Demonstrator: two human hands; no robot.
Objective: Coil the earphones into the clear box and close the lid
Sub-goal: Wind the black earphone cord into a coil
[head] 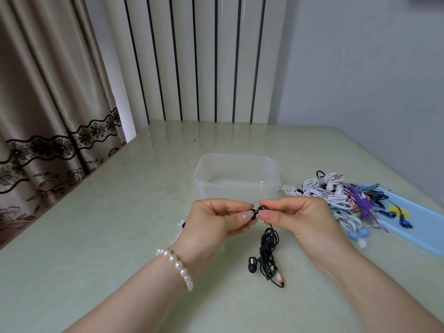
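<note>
Above the worktop (120, 212), just before the empty clear box (236, 179), the left hand (211, 224) and right hand (295, 219) pinch 1 earbud of the black earphones (269, 251), whose dangling tangle could knot tighter if pulled.

Blue tray (418, 227) cut off at right edge; earbud btwn fingertips mostly hidden.
</note>
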